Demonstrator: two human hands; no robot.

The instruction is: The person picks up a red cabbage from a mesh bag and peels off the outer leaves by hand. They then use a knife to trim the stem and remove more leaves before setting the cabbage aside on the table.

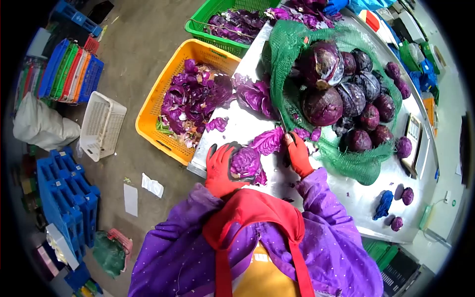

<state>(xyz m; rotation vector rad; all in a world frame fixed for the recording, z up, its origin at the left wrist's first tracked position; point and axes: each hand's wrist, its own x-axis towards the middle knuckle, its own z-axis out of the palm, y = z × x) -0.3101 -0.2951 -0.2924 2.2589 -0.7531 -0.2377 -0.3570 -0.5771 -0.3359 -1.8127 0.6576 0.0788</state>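
My left hand (220,166), in a red glove with dark fingertips, is wrapped round the side of a red cabbage (246,162) at the near edge of the metal table. Just right of it, my right hand (298,153), also gloved in red, is closed with the thumb tip showing. Something thin and dark shows along its fingers, too hidden to name. Between the hands lies a loose purple cabbage leaf (268,142). Beyond my right hand, a green mesh bag (285,54) lies spread open under several whole red cabbages (322,106).
A yellow crate (148,116) of cabbage leaves stands left of the metal table (336,190), with a green crate (198,17) behind it. A scale (411,138) and a blue netting bundle (383,205) are at right. Another person's blue-gloved hand (335,6) shows at the far end.
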